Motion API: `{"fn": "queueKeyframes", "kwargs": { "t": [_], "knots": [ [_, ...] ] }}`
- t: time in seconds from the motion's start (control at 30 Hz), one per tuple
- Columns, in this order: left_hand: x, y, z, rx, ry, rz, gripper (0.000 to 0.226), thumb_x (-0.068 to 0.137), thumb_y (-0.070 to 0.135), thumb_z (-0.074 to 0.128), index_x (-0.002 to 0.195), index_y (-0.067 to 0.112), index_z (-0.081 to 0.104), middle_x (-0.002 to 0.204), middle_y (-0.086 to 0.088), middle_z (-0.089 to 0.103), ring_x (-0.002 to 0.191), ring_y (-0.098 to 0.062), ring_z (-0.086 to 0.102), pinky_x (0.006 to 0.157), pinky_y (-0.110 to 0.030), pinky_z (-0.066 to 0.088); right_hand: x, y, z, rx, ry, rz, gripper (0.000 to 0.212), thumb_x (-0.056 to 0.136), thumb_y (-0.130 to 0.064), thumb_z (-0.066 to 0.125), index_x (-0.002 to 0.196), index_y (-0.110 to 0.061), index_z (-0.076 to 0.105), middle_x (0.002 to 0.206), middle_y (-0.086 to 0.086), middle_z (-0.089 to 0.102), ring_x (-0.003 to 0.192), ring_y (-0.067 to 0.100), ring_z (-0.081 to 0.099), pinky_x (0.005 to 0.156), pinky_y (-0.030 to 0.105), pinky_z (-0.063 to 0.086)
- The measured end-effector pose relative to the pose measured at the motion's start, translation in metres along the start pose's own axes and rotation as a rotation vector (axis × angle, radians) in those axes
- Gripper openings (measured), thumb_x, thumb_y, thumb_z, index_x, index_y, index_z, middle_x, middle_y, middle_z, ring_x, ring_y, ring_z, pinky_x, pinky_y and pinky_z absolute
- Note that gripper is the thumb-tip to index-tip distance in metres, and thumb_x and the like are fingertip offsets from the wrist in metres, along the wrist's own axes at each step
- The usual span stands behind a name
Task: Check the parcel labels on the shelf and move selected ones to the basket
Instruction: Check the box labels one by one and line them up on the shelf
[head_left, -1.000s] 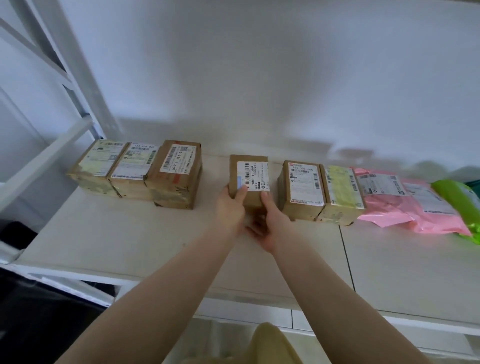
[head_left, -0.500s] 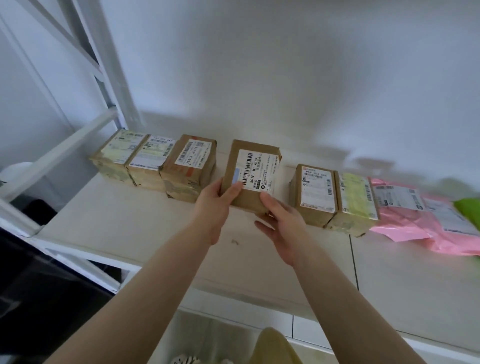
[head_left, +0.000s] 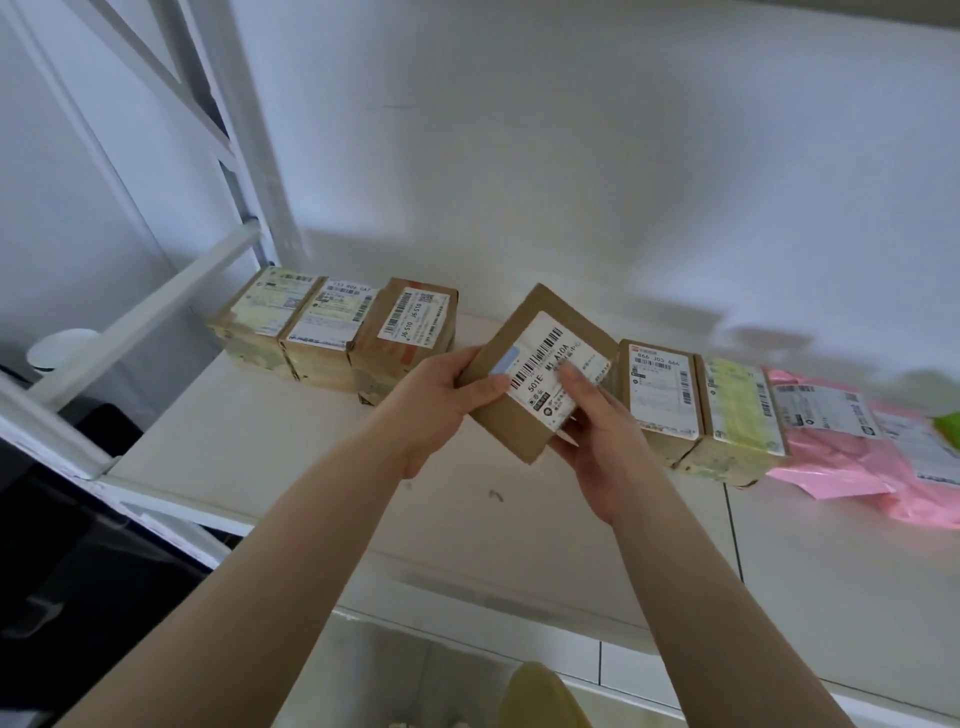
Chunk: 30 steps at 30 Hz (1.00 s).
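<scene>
Overhead, cardboard parcel (head_left: 524, 384), label "501E M1 A10A", in both hands' grip.

Pink mailer (head_left: 857, 457) cropped at right edge

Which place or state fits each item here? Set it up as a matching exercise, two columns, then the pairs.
Things:
1. held box
2. pink mailer
3. J6-S10 box
4. green parcel

Places or states:
A. at the far right edge of the view
B. lifted off the shelf, tilted, in both hands
C. flat on the shelf, right of the cardboard boxes
D. third box from the left

Pairs: 1-B, 2-C, 3-D, 4-A
</scene>
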<state>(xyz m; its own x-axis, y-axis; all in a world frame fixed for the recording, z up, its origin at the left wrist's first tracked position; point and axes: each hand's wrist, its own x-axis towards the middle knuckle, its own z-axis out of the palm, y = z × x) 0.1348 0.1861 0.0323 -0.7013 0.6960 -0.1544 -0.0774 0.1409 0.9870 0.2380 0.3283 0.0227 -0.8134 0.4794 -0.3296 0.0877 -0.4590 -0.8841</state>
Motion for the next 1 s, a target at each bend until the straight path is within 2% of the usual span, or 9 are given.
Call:
{"fn": "queueKeyframes", "kwargs": {
  "t": [0.07,0.13,0.23,0.4,0.53,0.63,0.7,0.8,1.0],
  "knots": [
    [-0.001,0.009,-0.007,0.069,-0.064,-0.002,0.035,0.094,0.018,0.06,0.129,0.019,0.06,0.112,0.005,0.073,0.103,-0.006,0.067,0.09,-0.022,0.05,0.0,-0.005,0.002,0.023,0.017,0.0,0.064,0.072,-0.04,0.075,0.13,-0.017,0.061,0.111,0.004,0.075,0.104,0.019,0.07,0.087,0.037,0.056],
    [-0.002,0.016,-0.014,0.113,-0.097,-0.002,0.033,0.094,0.017,0.06,0.125,0.025,0.061,0.107,0.009,0.074,0.096,-0.002,0.068,0.079,-0.018,0.049,-0.002,-0.005,0.003,0.038,0.023,0.012,0.061,0.076,-0.036,0.075,0.131,-0.018,0.059,0.11,0.004,0.075,0.102,0.019,0.07,0.085,0.039,0.058],
    [-0.002,0.021,-0.019,0.043,-0.049,0.021,0.041,0.09,0.013,0.064,0.128,0.028,0.059,0.109,0.007,0.073,0.097,-0.007,0.068,0.081,-0.023,0.051,-0.006,-0.002,0.008,0.142,0.026,0.034,0.073,0.067,-0.031,0.081,0.134,-0.018,0.055,0.114,0.007,0.074,0.105,0.023,0.07,0.086,0.044,0.058],
    [0.003,0.019,-0.017,-0.097,0.215,0.058,0.046,0.083,0.027,0.073,0.127,0.03,0.06,0.113,0.004,0.069,0.103,-0.011,0.066,0.095,-0.032,0.052,-0.015,0.003,0.027,0.414,0.065,0.052,0.074,0.068,-0.021,0.079,0.136,-0.011,0.053,0.115,0.012,0.073,0.104,0.027,0.07,0.085,0.046,0.06],
    [-0.001,0.022,-0.011,-0.259,0.19,-0.026,0.038,0.09,0.035,0.063,0.125,0.021,0.06,0.114,-0.004,0.071,0.106,-0.022,0.067,0.091,-0.04,0.055,-0.025,0.007,0.04,0.488,0.091,0.025,0.068,0.075,-0.018,0.077,0.137,-0.009,0.052,0.117,0.014,0.073,0.105,0.027,0.071,0.09,0.046,0.058],
    [-0.003,0.027,-0.011,-0.309,0.159,-0.018,0.034,0.092,0.036,0.059,0.124,0.022,0.062,0.112,-0.005,0.073,0.102,-0.02,0.069,0.081,-0.033,0.057,-0.032,0.007,0.044,0.493,0.086,-0.02,0.072,0.071,-0.02,0.077,0.137,-0.012,0.051,0.118,0.012,0.073,0.11,0.026,0.07,0.092,0.048,0.057],
    [-0.004,0.032,-0.015,-0.299,0.148,-0.004,0.032,0.093,0.038,0.058,0.119,0.021,0.064,0.109,-0.004,0.073,0.097,-0.018,0.07,0.074,-0.03,0.057,-0.037,0.004,0.042,0.467,0.069,-0.042,0.064,0.073,-0.024,0.074,0.133,-0.015,0.053,0.119,0.008,0.072,0.115,0.025,0.067,0.097,0.052,0.053],
    [-0.004,0.041,-0.022,-0.287,0.142,0.011,0.026,0.093,0.037,0.057,0.112,0.021,0.065,0.106,-0.004,0.074,0.093,-0.017,0.071,0.07,-0.029,0.057,-0.042,0.001,0.037,0.391,0.05,-0.074,0.044,0.074,-0.03,0.071,0.116,-0.02,0.062,0.112,0.005,0.073,0.119,0.024,0.064,0.101,0.053,0.05],
    [-0.005,0.056,-0.03,-0.171,0.124,0.096,0.035,0.084,0.042,0.061,0.112,0.021,0.067,0.108,-0.01,0.074,0.099,-0.027,0.07,0.082,-0.042,0.059,-0.048,-0.001,0.036,0.309,0.008,-0.148,0.009,0.077,-0.027,0.073,0.084,-0.03,0.077,0.097,-0.002,0.074,0.102,0.018,0.064,0.101,0.049,0.05]
  ]
}}
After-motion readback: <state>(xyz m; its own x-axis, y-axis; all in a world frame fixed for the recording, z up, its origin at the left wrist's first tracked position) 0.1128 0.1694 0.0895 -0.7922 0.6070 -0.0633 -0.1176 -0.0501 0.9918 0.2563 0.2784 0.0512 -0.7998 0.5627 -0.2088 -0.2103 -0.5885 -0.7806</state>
